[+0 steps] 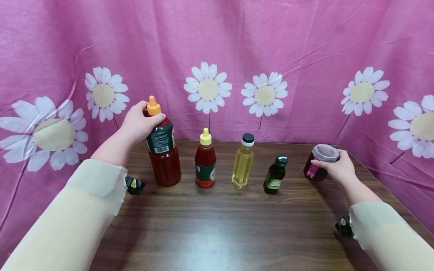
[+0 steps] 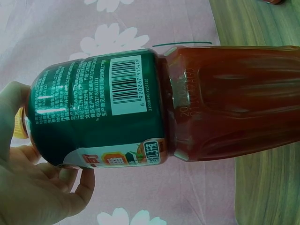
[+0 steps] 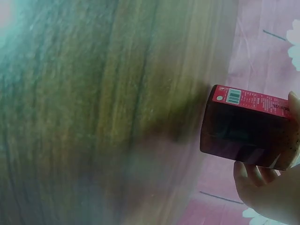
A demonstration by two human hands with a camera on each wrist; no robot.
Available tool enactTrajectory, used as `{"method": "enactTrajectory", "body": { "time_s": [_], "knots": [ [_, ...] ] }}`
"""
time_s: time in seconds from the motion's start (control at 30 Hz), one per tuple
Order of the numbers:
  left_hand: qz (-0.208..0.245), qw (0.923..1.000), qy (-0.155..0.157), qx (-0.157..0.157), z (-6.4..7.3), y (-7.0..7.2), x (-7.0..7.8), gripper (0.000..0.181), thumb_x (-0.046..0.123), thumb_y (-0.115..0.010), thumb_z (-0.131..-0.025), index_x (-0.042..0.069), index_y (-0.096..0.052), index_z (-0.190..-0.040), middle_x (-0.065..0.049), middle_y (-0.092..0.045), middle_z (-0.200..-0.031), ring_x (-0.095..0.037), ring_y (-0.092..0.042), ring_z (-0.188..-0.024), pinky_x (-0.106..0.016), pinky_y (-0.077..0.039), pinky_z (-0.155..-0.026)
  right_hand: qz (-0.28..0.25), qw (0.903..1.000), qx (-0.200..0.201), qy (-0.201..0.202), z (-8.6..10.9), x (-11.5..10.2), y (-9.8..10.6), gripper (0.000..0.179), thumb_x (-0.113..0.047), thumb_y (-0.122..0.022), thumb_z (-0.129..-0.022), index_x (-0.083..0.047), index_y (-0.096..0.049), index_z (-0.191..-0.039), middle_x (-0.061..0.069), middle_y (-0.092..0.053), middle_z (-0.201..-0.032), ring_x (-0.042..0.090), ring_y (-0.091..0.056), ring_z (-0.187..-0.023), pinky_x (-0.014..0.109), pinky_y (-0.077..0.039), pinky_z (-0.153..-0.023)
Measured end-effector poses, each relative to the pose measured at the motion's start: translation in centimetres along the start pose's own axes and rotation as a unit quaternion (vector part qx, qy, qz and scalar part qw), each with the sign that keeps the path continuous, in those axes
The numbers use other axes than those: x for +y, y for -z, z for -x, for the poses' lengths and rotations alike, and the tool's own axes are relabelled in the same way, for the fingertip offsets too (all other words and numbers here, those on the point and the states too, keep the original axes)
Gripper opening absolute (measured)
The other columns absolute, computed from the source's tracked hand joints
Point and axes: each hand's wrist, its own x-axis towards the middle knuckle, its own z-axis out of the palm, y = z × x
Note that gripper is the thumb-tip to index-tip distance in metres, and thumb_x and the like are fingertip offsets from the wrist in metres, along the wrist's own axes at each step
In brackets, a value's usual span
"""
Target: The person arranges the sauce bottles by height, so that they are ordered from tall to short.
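At the left of the head view, my left hand grips a large red sauce bottle round its shoulder, just below the orange nozzle cap. Its dark green label with a barcode fills the left wrist view. Over at the right, my right hand holds a dark square jar with a greyish see-through lid and a pink label. In the right wrist view the jar's pink label faces up in the frame, and fingers press its side. Whether the jar touches the table I cannot tell.
Between the hands stand a smaller red sauce bottle with a yellow nozzle, a clear bottle of yellow liquid, and a small dark bottle with a green label. The wooden table ends at a pink flowered cloth.
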Motion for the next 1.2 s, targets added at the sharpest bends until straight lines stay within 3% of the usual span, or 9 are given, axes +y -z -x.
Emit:
{"method": "enactTrajectory", "body": {
  "time_s": [0.17, 0.43, 0.63, 0.77, 1.03, 1.2],
  "knots": [
    [0.002, 1.0000, 0.007, -0.003, 0.1, 0.0, 0.0, 0.053, 0.031, -0.062, -0.096, -0.002, -0.042, -0.132, -0.022, -0.051, -0.126, -0.038, -0.049, -0.112, -0.055, -0.042, -0.099, 0.007, 0.9999, -0.009, 0.012, 0.5, -1.1, 0.1, 0.089, -0.036, -0.082, -0.080, 0.009, -0.033, -0.140, 0.027, -0.044, -0.133, 0.038, -0.041, -0.121, 0.046, -0.036, -0.097],
    [0.006, 0.9999, 0.012, -0.005, 0.1, 0.0, -0.1, 0.053, 0.032, -0.062, -0.096, -0.001, -0.042, -0.133, -0.022, -0.050, -0.127, -0.038, -0.049, -0.113, -0.056, -0.042, -0.099, -0.002, 0.9977, -0.054, 0.042, 2.1, -3.7, 0.7, 0.088, -0.038, -0.082, -0.081, 0.007, -0.034, -0.139, 0.022, -0.047, -0.130, 0.029, -0.044, -0.114, 0.035, -0.038, -0.088],
    [0.005, 0.9999, 0.010, -0.002, 0.1, 0.0, -0.1, 0.054, 0.032, -0.062, -0.096, -0.001, -0.042, -0.134, -0.022, -0.050, -0.126, -0.038, -0.049, -0.113, -0.056, -0.042, -0.099, -0.034, 0.9916, -0.091, 0.086, 3.8, -5.2, 1.3, 0.068, -0.026, -0.080, -0.084, -0.005, -0.040, -0.135, 0.001, -0.056, -0.113, 0.003, -0.051, -0.097, 0.018, -0.040, -0.078],
    [0.005, 1.0000, 0.008, -0.002, 0.1, 0.0, 0.0, 0.054, 0.031, -0.062, -0.096, -0.002, -0.042, -0.133, -0.023, -0.051, -0.126, -0.038, -0.049, -0.113, -0.055, -0.042, -0.099, -0.063, 0.9876, -0.104, 0.100, 5.1, -5.7, 1.5, 0.055, -0.019, -0.079, -0.085, -0.020, -0.044, -0.127, -0.013, -0.057, -0.105, -0.001, -0.054, -0.095, 0.014, -0.043, -0.077],
    [0.004, 1.0000, 0.005, -0.001, 0.1, -0.1, 0.1, 0.053, 0.031, -0.061, -0.096, -0.002, -0.042, -0.133, -0.023, -0.051, -0.125, -0.039, -0.049, -0.112, -0.055, -0.042, -0.099, -0.048, 0.9842, -0.124, 0.116, 7.2, -6.5, 1.5, 0.069, -0.017, -0.079, -0.085, -0.002, -0.038, -0.138, -0.008, -0.058, -0.109, -0.001, -0.055, -0.095, 0.016, -0.045, -0.076],
    [0.005, 1.0000, 0.005, 0.000, 0.2, -0.1, 0.1, 0.052, 0.031, -0.061, -0.096, -0.002, -0.042, -0.133, -0.023, -0.051, -0.125, -0.039, -0.049, -0.113, -0.055, -0.041, -0.100, -0.040, 0.9839, -0.125, 0.121, 7.8, -6.2, 1.6, 0.069, -0.017, -0.080, -0.084, -0.001, -0.039, -0.136, -0.011, -0.059, -0.107, -0.002, -0.055, -0.095, 0.016, -0.045, -0.075]
  ]
}}
